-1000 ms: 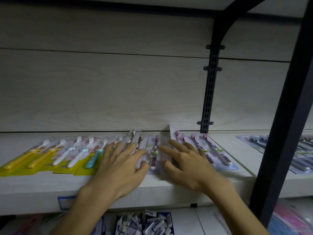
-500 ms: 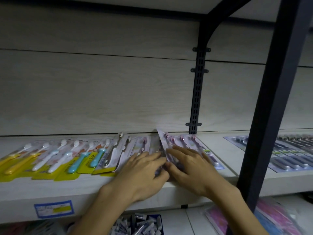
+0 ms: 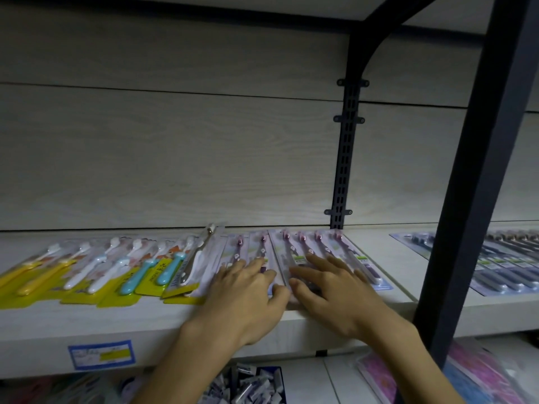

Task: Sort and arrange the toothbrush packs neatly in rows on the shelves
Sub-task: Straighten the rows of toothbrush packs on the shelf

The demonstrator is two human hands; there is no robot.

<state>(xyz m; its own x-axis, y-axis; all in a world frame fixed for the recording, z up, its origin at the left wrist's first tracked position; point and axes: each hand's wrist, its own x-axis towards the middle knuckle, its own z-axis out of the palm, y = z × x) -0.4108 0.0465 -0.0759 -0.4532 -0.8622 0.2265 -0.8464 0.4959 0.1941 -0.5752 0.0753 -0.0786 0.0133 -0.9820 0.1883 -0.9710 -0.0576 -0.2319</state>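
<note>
The pink toothbrush packs are kept flat on the shelf, in the middle of the row. They are pressed down by the left hand and the right hand, fingers spread, likely so the packs can be lined up.

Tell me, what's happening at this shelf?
A person is tidying toothbrush packs laid flat on a pale shelf. The left hand presses flat on a pack with pink-headed brushes, and the right hand presses on the neighbouring purple pack. Yellow-backed packs overlap in a row to the left; dark packs lie past the black post.
</note>
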